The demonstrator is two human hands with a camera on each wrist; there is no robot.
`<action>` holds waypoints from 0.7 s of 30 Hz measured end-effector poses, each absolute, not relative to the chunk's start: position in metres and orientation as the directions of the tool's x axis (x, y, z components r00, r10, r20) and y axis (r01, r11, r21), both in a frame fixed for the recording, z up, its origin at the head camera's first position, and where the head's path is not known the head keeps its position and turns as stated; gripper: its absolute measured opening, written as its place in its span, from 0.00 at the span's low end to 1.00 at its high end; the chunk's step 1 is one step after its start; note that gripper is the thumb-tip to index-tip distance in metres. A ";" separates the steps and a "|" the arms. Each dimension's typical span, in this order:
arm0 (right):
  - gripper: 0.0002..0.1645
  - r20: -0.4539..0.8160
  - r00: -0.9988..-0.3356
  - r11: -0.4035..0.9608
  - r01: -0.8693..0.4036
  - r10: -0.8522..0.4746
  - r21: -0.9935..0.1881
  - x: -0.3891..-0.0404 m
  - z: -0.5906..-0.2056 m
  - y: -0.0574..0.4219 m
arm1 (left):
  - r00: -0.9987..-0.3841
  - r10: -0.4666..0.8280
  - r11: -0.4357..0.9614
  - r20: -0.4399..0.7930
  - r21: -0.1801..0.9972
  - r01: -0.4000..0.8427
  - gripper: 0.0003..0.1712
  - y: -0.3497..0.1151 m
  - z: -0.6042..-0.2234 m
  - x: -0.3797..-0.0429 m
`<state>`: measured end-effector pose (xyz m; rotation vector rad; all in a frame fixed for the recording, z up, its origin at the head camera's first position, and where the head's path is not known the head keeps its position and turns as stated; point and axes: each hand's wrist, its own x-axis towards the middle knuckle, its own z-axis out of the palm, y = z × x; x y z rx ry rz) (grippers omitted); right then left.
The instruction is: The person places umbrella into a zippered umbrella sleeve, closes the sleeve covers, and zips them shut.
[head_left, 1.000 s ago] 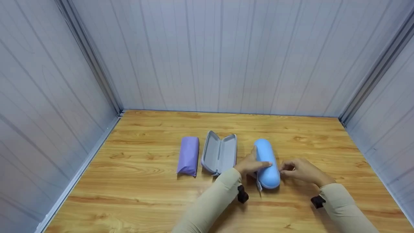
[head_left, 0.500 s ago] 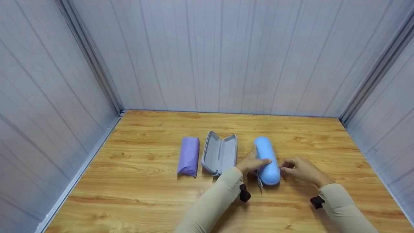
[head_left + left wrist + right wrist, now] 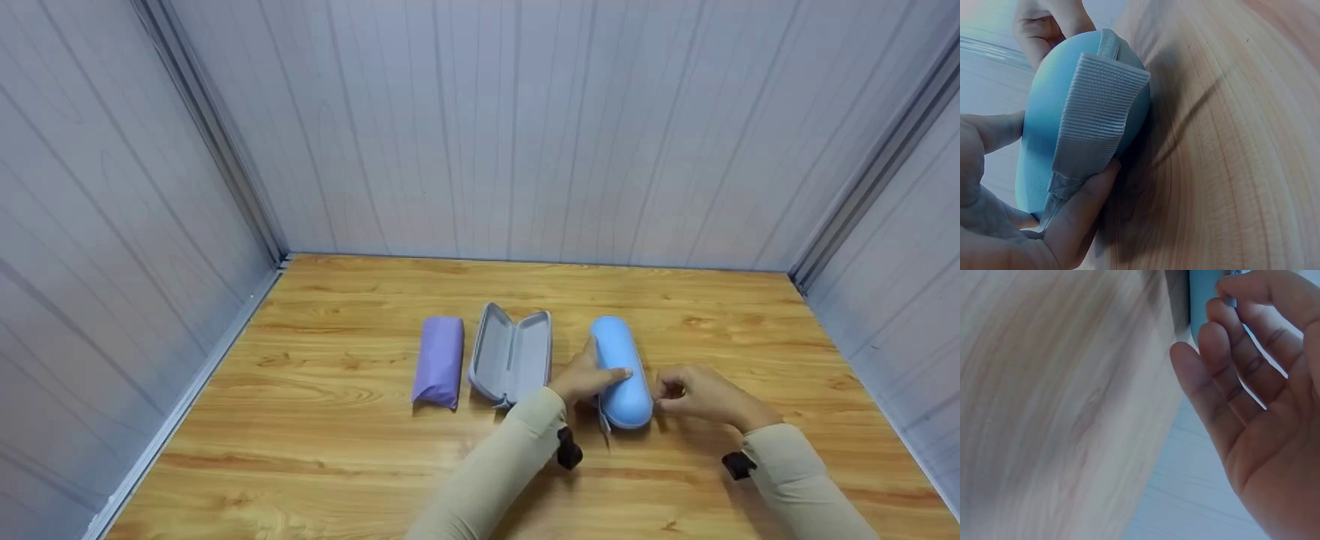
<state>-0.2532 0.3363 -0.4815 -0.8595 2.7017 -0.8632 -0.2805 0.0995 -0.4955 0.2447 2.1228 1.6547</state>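
Nearest the camera, two beige sleeves reach in over the wooden table (image 3: 315, 450). The left hand (image 3: 583, 379) wraps the closed blue case (image 3: 621, 371) from its left side, thumb and fingers curled around its near end — the left wrist view shows a grey ribbed fabric tab (image 3: 1098, 112) hanging off that end, against the fingers. The right hand (image 3: 694, 394) sits at the case's right flank with fingers bent and fingertips pinched together at the seam; what they pinch is too small to tell, perhaps a zip pull. The case lies lengthwise on the table, right of centre. It looks like a light, stiff moulded shell with a smooth rounded back, so it probably slips under a flat press — a grip across its narrow width, as the left hand has it, seems soundest. Further left lie an open grey case (image 3: 510, 356) and a purple folded cloth (image 3: 439, 361), close together.
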 end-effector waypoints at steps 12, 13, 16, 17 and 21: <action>0.10 -0.058 -0.812 0.696 -0.459 -0.581 -0.552 -0.249 -0.474 0.333 | -0.897 0.369 0.299 -0.242 0.945 -0.131 0.57 0.101 -0.495 -0.280; 0.10 -0.064 -0.814 0.701 -0.455 -0.578 -0.549 -0.248 -0.474 0.333 | -0.898 0.369 0.298 -0.240 0.946 -0.130 0.57 0.102 -0.494 -0.280; 0.10 -0.070 -0.812 0.703 -0.454 -0.579 -0.548 -0.249 -0.474 0.334 | -0.898 0.372 0.293 -0.235 0.948 -0.127 0.58 0.101 -0.494 -0.280; 0.10 -0.071 -0.811 0.700 -0.453 -0.581 -0.552 -0.250 -0.474 0.334 | -0.898 0.373 0.292 -0.234 0.948 -0.125 0.58 0.102 -0.494 -0.280; 0.08 -0.063 -0.796 0.672 -0.463 -0.602 -0.578 -0.250 -0.475 0.335 | -0.898 0.373 0.276 -0.231 0.952 -0.130 0.58 0.102 -0.494 -0.280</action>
